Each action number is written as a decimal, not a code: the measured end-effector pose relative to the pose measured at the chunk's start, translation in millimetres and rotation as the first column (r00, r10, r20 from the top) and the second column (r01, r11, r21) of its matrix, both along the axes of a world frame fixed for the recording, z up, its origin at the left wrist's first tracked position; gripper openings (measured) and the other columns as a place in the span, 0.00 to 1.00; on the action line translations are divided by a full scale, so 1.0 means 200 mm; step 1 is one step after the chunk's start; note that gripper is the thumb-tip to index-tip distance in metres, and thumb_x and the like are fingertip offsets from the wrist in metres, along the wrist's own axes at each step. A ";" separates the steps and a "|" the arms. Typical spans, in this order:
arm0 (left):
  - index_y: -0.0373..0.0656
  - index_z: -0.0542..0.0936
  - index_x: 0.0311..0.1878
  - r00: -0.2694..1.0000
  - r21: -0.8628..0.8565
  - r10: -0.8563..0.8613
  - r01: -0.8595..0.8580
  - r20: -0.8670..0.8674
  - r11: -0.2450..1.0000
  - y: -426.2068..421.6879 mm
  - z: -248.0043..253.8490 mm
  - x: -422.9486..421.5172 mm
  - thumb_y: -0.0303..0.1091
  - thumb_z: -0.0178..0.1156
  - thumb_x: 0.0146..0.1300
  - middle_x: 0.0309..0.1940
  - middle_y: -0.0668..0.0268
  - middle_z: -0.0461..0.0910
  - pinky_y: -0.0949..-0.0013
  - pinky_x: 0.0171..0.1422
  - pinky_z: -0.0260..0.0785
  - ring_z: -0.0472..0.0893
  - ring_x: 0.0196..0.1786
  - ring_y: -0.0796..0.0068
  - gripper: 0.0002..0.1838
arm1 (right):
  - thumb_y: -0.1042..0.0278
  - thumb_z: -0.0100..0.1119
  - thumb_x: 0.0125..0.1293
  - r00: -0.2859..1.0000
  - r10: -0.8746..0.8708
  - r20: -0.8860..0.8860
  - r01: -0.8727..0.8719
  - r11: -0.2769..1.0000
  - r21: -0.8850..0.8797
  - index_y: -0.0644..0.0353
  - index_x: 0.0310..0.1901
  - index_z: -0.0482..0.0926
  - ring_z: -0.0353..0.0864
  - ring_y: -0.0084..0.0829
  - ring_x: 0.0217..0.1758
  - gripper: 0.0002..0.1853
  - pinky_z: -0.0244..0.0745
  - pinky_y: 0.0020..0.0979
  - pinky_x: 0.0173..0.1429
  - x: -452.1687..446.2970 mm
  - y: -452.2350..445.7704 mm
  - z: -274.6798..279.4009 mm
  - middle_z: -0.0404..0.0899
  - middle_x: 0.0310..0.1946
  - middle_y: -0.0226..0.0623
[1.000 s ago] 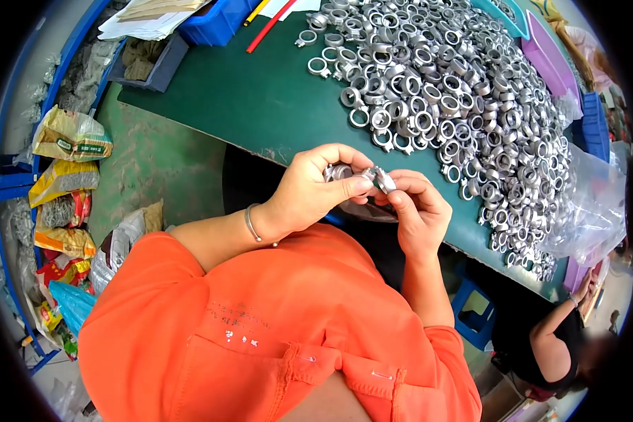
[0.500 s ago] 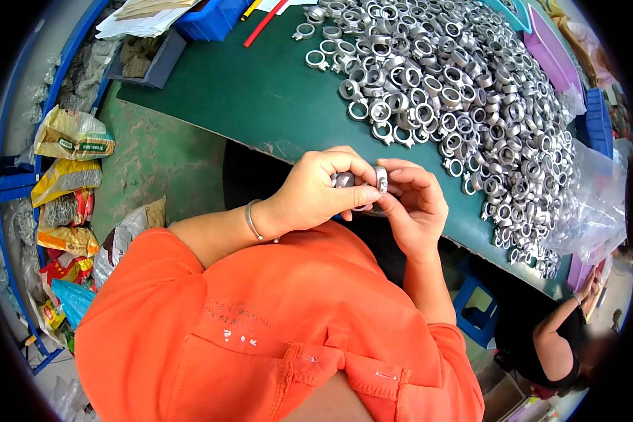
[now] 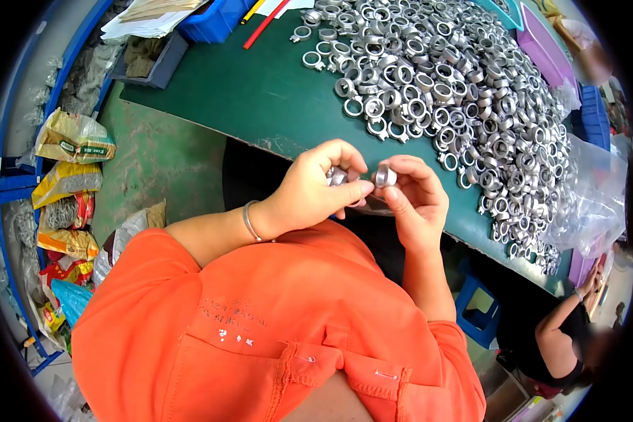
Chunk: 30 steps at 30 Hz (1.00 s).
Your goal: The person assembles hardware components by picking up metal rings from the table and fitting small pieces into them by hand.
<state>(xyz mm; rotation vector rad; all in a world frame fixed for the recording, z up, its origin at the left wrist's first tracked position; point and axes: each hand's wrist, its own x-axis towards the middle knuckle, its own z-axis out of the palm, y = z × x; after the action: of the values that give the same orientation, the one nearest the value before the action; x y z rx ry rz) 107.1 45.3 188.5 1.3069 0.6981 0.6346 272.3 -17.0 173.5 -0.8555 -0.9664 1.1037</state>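
Observation:
Between the thumb and fingers of my right hand [image 3: 418, 200] is a silver metal ring [image 3: 385, 176], turned so that part of its opening shows. My left hand [image 3: 318, 179] is curled around at least one more metal ring [image 3: 337, 176], partly covered by the fingers. Its thumb tip points at the right hand's ring and lies very close to it; I cannot tell whether they touch. Both hands are in front of my orange shirt, at the near edge of the green table [image 3: 211, 91]. Beyond them spreads a large pile of similar metal rings [image 3: 429, 91], many with a small side lug.
Red [image 3: 266, 24] and yellow pens lie near a blue bin [image 3: 211, 21] and a grey bin [image 3: 148, 63]. A purple tray [image 3: 547, 53] and clear plastic bag [image 3: 587, 200] border the pile. Packed bags [image 3: 74, 141] line the left shelf. Another person [image 3: 559, 337] sits lower right, near a blue stool [image 3: 478, 316].
The ring in my right hand has turned from edge-on to show more of its opening. My left fingers have drawn back from it slightly. The view has shifted a little.

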 end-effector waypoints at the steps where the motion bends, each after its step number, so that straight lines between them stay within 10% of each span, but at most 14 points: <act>1: 0.35 0.75 0.45 0.999 -0.283 0.012 -0.003 0.030 0.959 0.00 0.01 0.00 0.30 0.56 0.64 0.33 0.64 0.77 0.79 0.24 0.74 0.81 0.31 0.75 0.10 | 0.89 0.56 0.56 0.998 -0.051 -0.028 0.052 0.999 0.016 0.68 0.42 0.76 0.76 0.28 0.45 0.12 0.75 0.28 0.48 -0.01 -0.02 0.00 0.73 0.45 0.43; 6: 0.40 0.76 0.44 0.939 -0.792 -0.170 0.343 0.299 0.504 0.03 -0.04 -0.03 0.45 0.49 0.68 0.36 0.59 0.81 0.76 0.24 0.76 0.84 0.33 0.68 0.17 | 0.88 0.55 0.50 0.890 0.022 0.455 -0.131 0.969 0.210 0.68 0.37 0.79 0.78 0.37 0.46 0.11 0.74 0.33 0.50 0.04 -0.07 0.05 0.77 0.46 0.49; 14: 0.36 0.75 0.46 0.920 -0.860 -0.376 0.280 0.114 0.426 -0.01 -0.39 0.01 0.38 0.50 0.68 0.40 0.55 0.79 0.70 0.34 0.79 0.83 0.38 0.63 0.14 | 0.81 0.57 0.55 0.272 -0.302 0.914 0.219 0.944 0.246 0.61 0.49 0.75 0.70 0.40 0.33 0.18 0.67 0.37 0.39 0.08 0.12 0.01 0.70 0.29 0.40; 19: 0.41 0.74 0.42 0.992 -0.959 0.069 0.084 0.107 0.272 0.02 -0.63 0.15 0.35 0.54 0.65 0.34 0.62 0.77 0.60 0.47 0.77 0.80 0.44 0.64 0.08 | 0.73 0.64 0.52 0.054 -0.274 0.960 0.238 0.937 0.254 0.61 0.34 0.77 0.70 0.41 0.32 0.08 0.66 0.38 0.38 0.07 0.13 0.04 0.70 0.29 0.39; 24: 0.45 0.74 0.49 0.941 -0.912 0.215 0.168 0.261 0.373 0.07 -0.73 0.14 0.38 0.54 0.64 0.47 0.64 0.77 0.61 0.59 0.69 0.77 0.47 0.69 0.12 | 0.77 0.67 0.50 0.269 -0.323 0.907 0.235 0.936 0.264 0.63 0.30 0.76 0.73 0.36 0.32 0.08 0.70 0.32 0.37 0.10 0.03 0.02 0.74 0.32 0.38; 25: 0.45 0.74 0.49 0.941 -0.913 0.214 0.170 0.261 0.370 0.07 -0.73 0.13 0.38 0.54 0.64 0.47 0.64 0.77 0.61 0.59 0.69 0.77 0.47 0.69 0.12 | 0.79 0.66 0.51 0.503 -0.279 0.818 0.276 0.949 0.154 0.65 0.30 0.76 0.75 0.30 0.32 0.07 0.71 0.28 0.36 0.09 0.01 0.03 0.76 0.34 0.38; 27: 0.46 0.75 0.50 0.981 -0.862 -0.026 0.182 0.193 0.473 0.07 -0.70 0.10 0.42 0.53 0.64 0.46 0.63 0.78 0.65 0.55 0.70 0.77 0.46 0.71 0.15 | 0.83 0.65 0.52 0.802 -0.220 0.555 0.280 0.960 -0.025 0.68 0.31 0.78 0.76 0.19 0.32 0.05 0.73 0.19 0.35 0.09 -0.04 -0.01 0.78 0.38 0.37; 30: 0.42 0.78 0.47 0.893 -0.658 -0.437 0.262 -0.113 0.706 0.01 -0.44 0.08 0.39 0.58 0.62 0.42 0.64 0.79 0.71 0.44 0.72 0.78 0.39 0.75 0.14 | 0.83 0.64 0.53 0.866 -0.215 0.452 0.256 0.966 -0.032 0.69 0.33 0.79 0.77 0.21 0.33 0.05 0.74 0.21 0.36 0.07 -0.08 0.00 0.78 0.38 0.37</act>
<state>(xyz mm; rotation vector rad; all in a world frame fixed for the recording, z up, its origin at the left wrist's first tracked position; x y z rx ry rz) 122.4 48.1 99.7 0.8490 0.7590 -0.1124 285.6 -33.2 174.4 -1.3040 -1.1553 0.7545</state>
